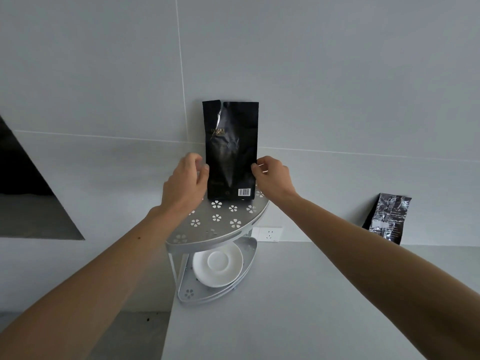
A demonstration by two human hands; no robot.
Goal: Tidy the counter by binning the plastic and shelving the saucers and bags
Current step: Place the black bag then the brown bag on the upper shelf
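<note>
— So, the hands?
— Left hand (188,178) and right hand (270,175) pinch the black bag's (231,152) side edges; it stands upright on the rack's (220,224) top shelf.
— Elsewhere?
— Saucers (218,265) below; a silver bag (389,219) leans against the wall, on the counter (311,294).

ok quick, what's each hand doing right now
Left hand: closed, pinching the left edge of the black bag standing on the rack's top shelf.
Right hand: closed, pinching the bag's right edge.
</note>
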